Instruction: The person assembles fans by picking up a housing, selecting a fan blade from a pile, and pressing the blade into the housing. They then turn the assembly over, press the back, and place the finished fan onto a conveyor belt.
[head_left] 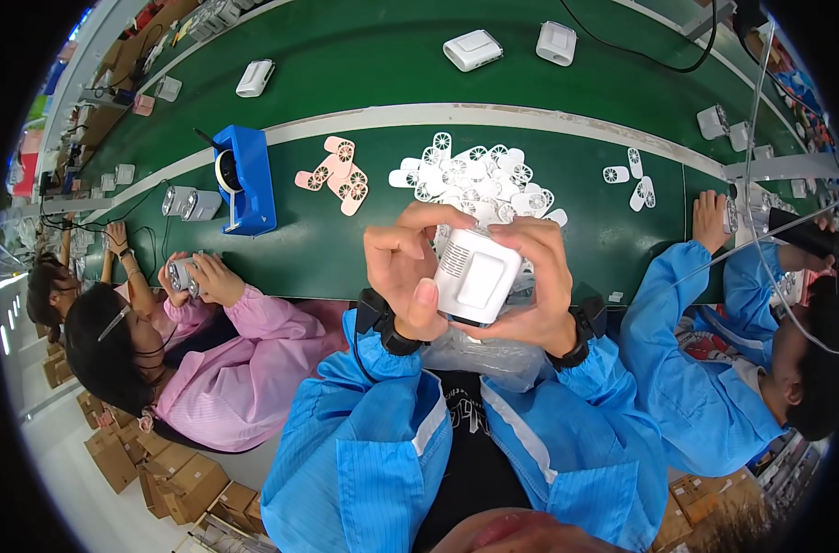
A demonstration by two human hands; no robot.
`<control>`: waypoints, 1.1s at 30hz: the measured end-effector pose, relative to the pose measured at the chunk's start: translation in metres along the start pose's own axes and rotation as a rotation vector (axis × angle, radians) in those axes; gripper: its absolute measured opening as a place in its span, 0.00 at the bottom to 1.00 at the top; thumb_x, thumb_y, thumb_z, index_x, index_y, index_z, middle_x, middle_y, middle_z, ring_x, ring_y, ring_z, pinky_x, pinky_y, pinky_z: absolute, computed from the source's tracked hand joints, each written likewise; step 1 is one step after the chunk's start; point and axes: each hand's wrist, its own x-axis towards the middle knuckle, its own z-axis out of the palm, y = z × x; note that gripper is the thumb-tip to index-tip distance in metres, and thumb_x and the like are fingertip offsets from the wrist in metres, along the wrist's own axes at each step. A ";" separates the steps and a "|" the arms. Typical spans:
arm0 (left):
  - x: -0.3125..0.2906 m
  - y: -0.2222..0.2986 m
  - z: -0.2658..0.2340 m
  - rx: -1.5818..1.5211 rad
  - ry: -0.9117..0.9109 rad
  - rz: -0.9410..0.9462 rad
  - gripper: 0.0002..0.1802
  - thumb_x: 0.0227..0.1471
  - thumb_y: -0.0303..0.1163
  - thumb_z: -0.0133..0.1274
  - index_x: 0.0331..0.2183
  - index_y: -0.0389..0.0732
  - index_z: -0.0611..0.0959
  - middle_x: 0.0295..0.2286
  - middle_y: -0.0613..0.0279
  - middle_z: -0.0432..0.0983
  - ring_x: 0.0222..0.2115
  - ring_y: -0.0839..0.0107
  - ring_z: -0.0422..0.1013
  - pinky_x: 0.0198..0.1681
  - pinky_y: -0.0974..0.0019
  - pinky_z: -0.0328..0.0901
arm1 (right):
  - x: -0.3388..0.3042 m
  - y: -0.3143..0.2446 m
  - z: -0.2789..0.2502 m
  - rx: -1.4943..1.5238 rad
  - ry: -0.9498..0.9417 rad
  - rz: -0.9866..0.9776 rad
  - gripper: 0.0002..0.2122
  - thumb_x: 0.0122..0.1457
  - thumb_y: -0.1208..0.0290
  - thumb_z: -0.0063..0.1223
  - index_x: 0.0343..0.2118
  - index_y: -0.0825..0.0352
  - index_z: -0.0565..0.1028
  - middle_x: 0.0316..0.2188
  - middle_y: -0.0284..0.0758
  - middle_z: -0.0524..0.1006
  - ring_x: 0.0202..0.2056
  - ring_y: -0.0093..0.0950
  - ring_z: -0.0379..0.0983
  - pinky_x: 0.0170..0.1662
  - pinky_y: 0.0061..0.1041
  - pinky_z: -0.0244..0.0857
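L hand [403, 278] n R hand [550, 297] both got fingers clamped on a white plastic box [482, 275], held up btwn them. Pile of white parts [458, 177] just past it on the green table [313, 251], fwiw.

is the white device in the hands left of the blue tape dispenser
No, the white device is to the right of the blue tape dispenser.

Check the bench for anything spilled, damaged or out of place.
Nothing looks plainly damaged or spilled. A few white pieces lie apart, right of the loose white heap, though perhaps deliberately. The white device between the left hand and right hand looks intact.
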 end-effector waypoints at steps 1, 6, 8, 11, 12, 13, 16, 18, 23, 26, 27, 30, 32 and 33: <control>0.000 0.002 0.000 0.007 -0.022 0.008 0.23 0.61 0.49 0.50 0.43 0.40 0.64 0.43 0.32 0.76 0.43 0.55 0.72 0.49 0.55 0.63 | -0.001 -0.001 0.000 0.032 0.006 0.006 0.44 0.30 0.64 0.85 0.55 0.68 0.73 0.51 0.43 0.76 0.50 0.43 0.74 0.54 0.41 0.70; 0.005 0.001 -0.005 0.042 -0.053 0.013 0.24 0.62 0.49 0.50 0.44 0.39 0.63 0.43 0.29 0.75 0.44 0.48 0.74 0.49 0.49 0.67 | 0.002 -0.002 0.003 0.066 -0.005 0.045 0.43 0.31 0.65 0.85 0.55 0.69 0.73 0.50 0.43 0.76 0.50 0.42 0.75 0.52 0.40 0.71; 0.006 -0.001 -0.005 0.054 -0.046 0.007 0.24 0.62 0.49 0.50 0.44 0.39 0.63 0.42 0.29 0.75 0.44 0.48 0.74 0.49 0.49 0.68 | 0.003 -0.002 0.004 0.053 -0.018 0.059 0.45 0.29 0.65 0.86 0.55 0.68 0.72 0.49 0.44 0.76 0.50 0.42 0.76 0.52 0.40 0.72; 0.007 -0.001 0.001 -0.043 -0.044 0.084 0.21 0.60 0.43 0.52 0.42 0.40 0.64 0.42 0.30 0.77 0.41 0.50 0.74 0.45 0.49 0.68 | 0.003 -0.005 0.004 0.090 0.012 0.000 0.40 0.33 0.70 0.83 0.54 0.70 0.74 0.51 0.44 0.75 0.51 0.42 0.74 0.52 0.38 0.72; 0.006 -0.002 0.000 -0.043 -0.045 0.082 0.21 0.60 0.43 0.52 0.42 0.40 0.64 0.42 0.30 0.77 0.41 0.50 0.74 0.45 0.49 0.68 | 0.003 -0.005 0.004 0.090 0.013 0.002 0.40 0.33 0.70 0.83 0.54 0.70 0.74 0.51 0.44 0.75 0.51 0.42 0.74 0.52 0.38 0.72; 0.005 -0.004 -0.002 -0.009 -0.063 0.116 0.20 0.60 0.42 0.52 0.42 0.39 0.64 0.42 0.30 0.77 0.40 0.49 0.74 0.45 0.49 0.69 | 0.003 -0.005 0.004 0.100 0.009 -0.001 0.41 0.33 0.70 0.83 0.54 0.70 0.74 0.50 0.44 0.75 0.51 0.42 0.74 0.51 0.37 0.72; 0.003 -0.006 -0.006 0.062 -0.097 0.181 0.19 0.60 0.40 0.51 0.42 0.39 0.64 0.41 0.29 0.77 0.39 0.49 0.75 0.45 0.48 0.70 | 0.003 -0.004 0.004 0.122 -0.001 -0.005 0.41 0.32 0.70 0.83 0.55 0.70 0.74 0.50 0.44 0.75 0.50 0.41 0.75 0.50 0.37 0.73; 0.002 -0.007 -0.006 0.082 -0.116 0.233 0.18 0.61 0.39 0.50 0.42 0.38 0.64 0.41 0.28 0.77 0.39 0.48 0.75 0.45 0.49 0.69 | 0.001 -0.002 0.003 0.100 -0.013 -0.022 0.43 0.30 0.67 0.85 0.55 0.69 0.73 0.49 0.44 0.76 0.49 0.41 0.76 0.51 0.37 0.73; 0.000 -0.008 -0.009 0.109 -0.152 0.290 0.17 0.61 0.38 0.49 0.44 0.38 0.65 0.42 0.29 0.77 0.38 0.48 0.75 0.44 0.49 0.70 | 0.000 0.000 0.003 0.098 -0.023 -0.037 0.44 0.29 0.65 0.86 0.54 0.69 0.73 0.48 0.44 0.76 0.48 0.41 0.77 0.50 0.37 0.74; 0.005 -0.013 -0.011 0.086 -0.151 0.287 0.18 0.62 0.39 0.50 0.45 0.38 0.65 0.43 0.30 0.77 0.40 0.48 0.75 0.45 0.48 0.70 | 0.003 0.001 0.004 0.116 -0.020 -0.027 0.43 0.30 0.68 0.85 0.54 0.69 0.74 0.49 0.44 0.76 0.50 0.41 0.76 0.51 0.37 0.73; 0.007 -0.013 -0.010 0.074 -0.151 0.288 0.19 0.62 0.40 0.50 0.46 0.38 0.66 0.44 0.31 0.77 0.41 0.48 0.76 0.45 0.48 0.70 | 0.004 0.001 0.004 0.123 -0.018 -0.025 0.42 0.30 0.69 0.84 0.54 0.70 0.74 0.50 0.44 0.76 0.50 0.41 0.75 0.51 0.37 0.73; 0.010 -0.006 -0.004 -0.010 -0.139 0.207 0.28 0.60 0.47 0.54 0.51 0.35 0.66 0.45 0.33 0.77 0.43 0.49 0.76 0.49 0.49 0.69 | -0.003 0.005 0.003 0.144 -0.019 -0.025 0.46 0.30 0.65 0.86 0.57 0.69 0.71 0.52 0.44 0.74 0.52 0.40 0.75 0.53 0.37 0.72; 0.011 -0.006 0.000 -0.054 -0.130 0.175 0.33 0.59 0.50 0.56 0.53 0.34 0.67 0.45 0.34 0.77 0.45 0.49 0.76 0.50 0.49 0.69 | -0.004 0.009 0.003 0.152 -0.021 -0.032 0.47 0.31 0.64 0.86 0.58 0.68 0.70 0.53 0.44 0.73 0.53 0.39 0.75 0.54 0.37 0.72; 0.009 -0.007 0.000 -0.040 -0.110 0.099 0.38 0.56 0.55 0.58 0.53 0.33 0.68 0.46 0.35 0.77 0.45 0.49 0.76 0.51 0.50 0.69 | -0.004 0.010 0.003 0.210 -0.020 -0.008 0.48 0.31 0.63 0.86 0.59 0.69 0.69 0.54 0.45 0.72 0.54 0.39 0.74 0.56 0.37 0.71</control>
